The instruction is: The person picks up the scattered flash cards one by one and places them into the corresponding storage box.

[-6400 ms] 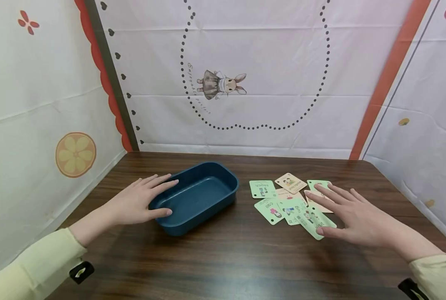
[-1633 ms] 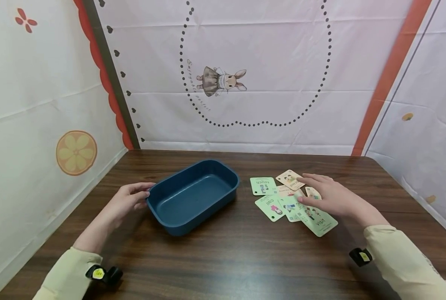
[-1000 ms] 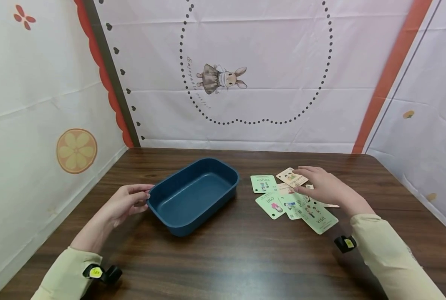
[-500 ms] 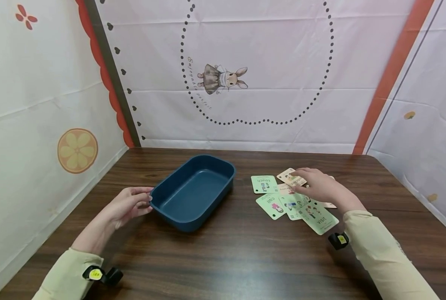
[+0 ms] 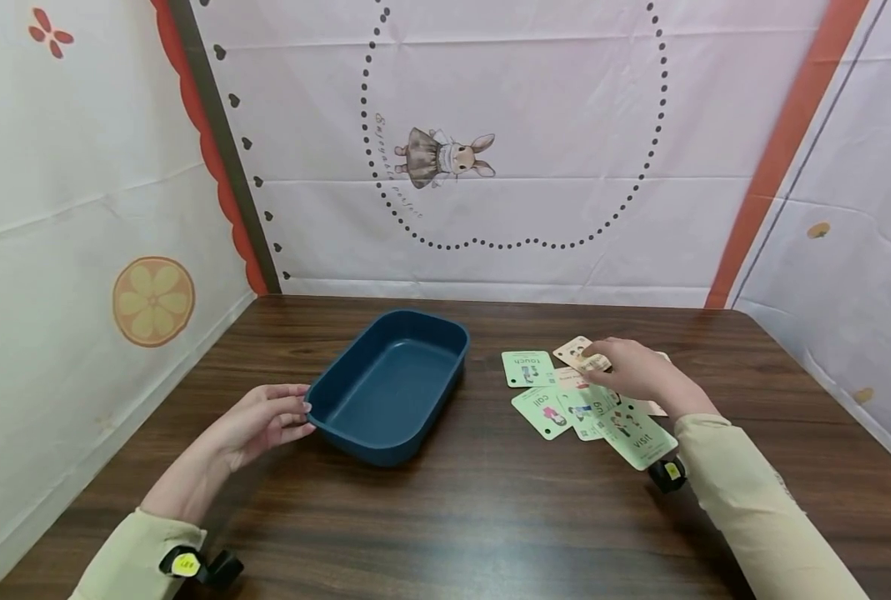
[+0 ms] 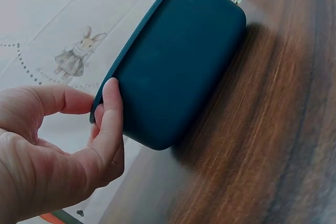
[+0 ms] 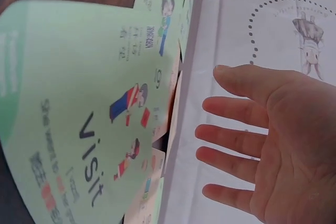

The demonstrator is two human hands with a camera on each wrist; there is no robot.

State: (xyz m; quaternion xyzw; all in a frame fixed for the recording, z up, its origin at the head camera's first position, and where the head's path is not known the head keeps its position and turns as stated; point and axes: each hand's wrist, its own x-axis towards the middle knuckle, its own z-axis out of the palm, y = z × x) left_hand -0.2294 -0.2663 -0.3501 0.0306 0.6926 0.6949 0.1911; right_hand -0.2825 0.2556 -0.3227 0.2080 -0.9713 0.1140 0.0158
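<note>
A dark blue plastic box (image 5: 387, 450) stands on the brown table at the left, its inside bare. My left hand (image 5: 261, 425) holds the box's near-left corner. In the left wrist view, the thumb (image 6: 111, 108) lies against the outer wall and a finger meets the rim. On the right, over a spread of word cards, is my right hand (image 5: 640, 371). Its fingertips come near a beige card (image 5: 574, 350) at the back. In the right wrist view its fingers (image 7: 231, 137) stand apart, no card between them.
Other cards overlap nearby: a green "touch" card (image 5: 528, 368), a green "call" card (image 5: 543, 412) and a green "visit" card (image 5: 640, 437). Some lie partly under the right hand. White printed cloth (image 5: 550, 125) walls the table at the back and sides.
Both hands were spread flat earlier, over box and cards. The left hand has since taken the box's corner, and the box has turned slightly. The right hand has moved left, its fingertips drawing together.
</note>
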